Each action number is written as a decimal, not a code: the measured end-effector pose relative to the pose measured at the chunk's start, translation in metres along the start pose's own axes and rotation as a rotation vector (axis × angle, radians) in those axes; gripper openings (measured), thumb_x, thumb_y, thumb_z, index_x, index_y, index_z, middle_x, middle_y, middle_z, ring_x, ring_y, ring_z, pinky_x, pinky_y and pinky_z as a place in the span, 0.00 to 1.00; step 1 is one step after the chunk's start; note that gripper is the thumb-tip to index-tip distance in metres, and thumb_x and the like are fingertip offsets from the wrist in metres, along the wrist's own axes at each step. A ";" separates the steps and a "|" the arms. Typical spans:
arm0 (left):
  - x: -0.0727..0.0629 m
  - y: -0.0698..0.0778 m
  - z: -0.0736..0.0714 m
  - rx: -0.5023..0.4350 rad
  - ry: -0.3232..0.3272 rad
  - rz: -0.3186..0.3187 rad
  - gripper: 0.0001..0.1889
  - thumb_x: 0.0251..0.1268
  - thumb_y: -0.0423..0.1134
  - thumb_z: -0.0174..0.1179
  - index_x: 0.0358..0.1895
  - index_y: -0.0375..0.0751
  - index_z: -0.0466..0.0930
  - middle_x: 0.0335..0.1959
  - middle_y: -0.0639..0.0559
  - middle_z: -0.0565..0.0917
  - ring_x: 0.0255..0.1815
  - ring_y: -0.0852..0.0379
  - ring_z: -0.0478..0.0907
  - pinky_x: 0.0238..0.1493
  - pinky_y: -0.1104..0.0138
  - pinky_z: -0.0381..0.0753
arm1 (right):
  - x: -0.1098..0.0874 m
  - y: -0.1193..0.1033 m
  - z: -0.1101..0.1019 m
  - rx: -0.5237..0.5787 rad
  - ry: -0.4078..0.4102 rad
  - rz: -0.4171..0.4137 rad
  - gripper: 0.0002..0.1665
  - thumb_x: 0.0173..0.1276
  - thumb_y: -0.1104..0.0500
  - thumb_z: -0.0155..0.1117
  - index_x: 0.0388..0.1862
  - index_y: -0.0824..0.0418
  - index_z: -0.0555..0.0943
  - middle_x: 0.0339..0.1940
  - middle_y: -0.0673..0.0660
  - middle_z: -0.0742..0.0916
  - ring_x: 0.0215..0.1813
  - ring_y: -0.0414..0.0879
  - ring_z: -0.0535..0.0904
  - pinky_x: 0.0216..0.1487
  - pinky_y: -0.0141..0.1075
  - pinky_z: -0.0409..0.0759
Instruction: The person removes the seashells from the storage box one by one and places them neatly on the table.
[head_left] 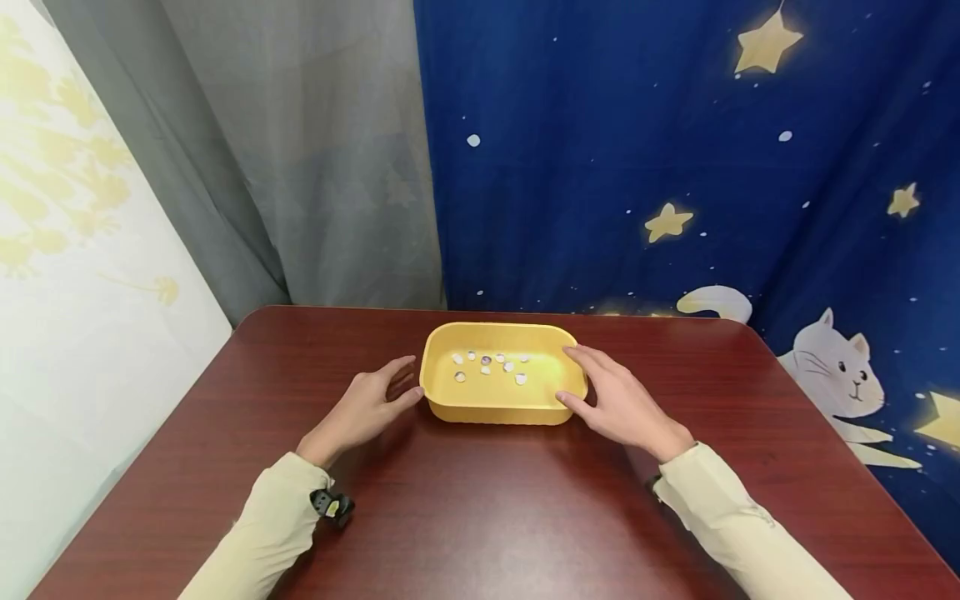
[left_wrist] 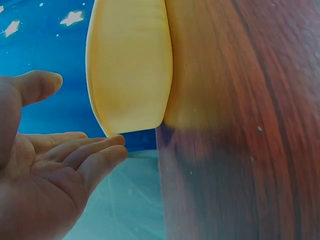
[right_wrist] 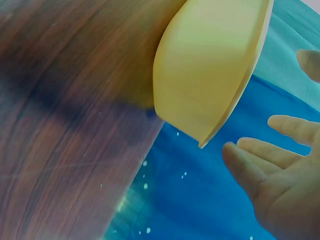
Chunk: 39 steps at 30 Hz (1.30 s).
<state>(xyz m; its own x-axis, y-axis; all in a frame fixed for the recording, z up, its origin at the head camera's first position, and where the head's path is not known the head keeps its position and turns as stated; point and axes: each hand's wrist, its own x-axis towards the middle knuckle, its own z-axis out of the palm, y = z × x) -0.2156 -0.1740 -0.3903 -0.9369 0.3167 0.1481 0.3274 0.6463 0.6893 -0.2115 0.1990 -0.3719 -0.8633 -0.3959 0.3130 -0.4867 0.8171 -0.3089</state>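
A yellow rectangular basin [head_left: 498, 416] with rounded corners rests on the table near its far edge. Several small whitish pieces [head_left: 485, 361], some with dark marks, lie scattered on its floor. At the basin's left end is my left hand [head_left: 367, 406], fingers apart and thumb tip close to the rim. My right hand [head_left: 618, 398] is at the right end, its fingers and thumb spread over the rim in the head view. Both wrist views show loosely extended fingers and the basin's plain outer wall [left_wrist: 132, 65]; neither hand grips it.
The dark red wooden table [head_left: 480, 508] has a glossy top. Behind it hang a grey curtain [head_left: 337, 167] and a blue curtain [head_left: 570, 167] with stars and a white cat. A pale wall panel [head_left: 90, 292] with yellow print stands to the left.
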 end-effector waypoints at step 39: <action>0.014 0.010 0.011 0.166 -0.022 -0.031 0.33 0.69 0.47 0.63 0.72 0.33 0.69 0.65 0.38 0.80 0.67 0.43 0.77 0.68 0.47 0.74 | 0.077 -0.010 0.043 -0.025 -0.239 -0.061 0.22 0.64 0.55 0.70 0.52 0.68 0.86 0.44 0.60 0.92 0.46 0.50 0.87 0.53 0.45 0.84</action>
<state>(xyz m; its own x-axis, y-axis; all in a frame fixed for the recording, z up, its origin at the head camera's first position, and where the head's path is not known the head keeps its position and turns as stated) -0.2236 -0.1555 -0.3886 -0.9446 0.3087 0.1113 0.3156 0.7615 0.5662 -0.2792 0.1426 -0.3829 -0.8409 -0.5303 0.1080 -0.5380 0.7977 -0.2724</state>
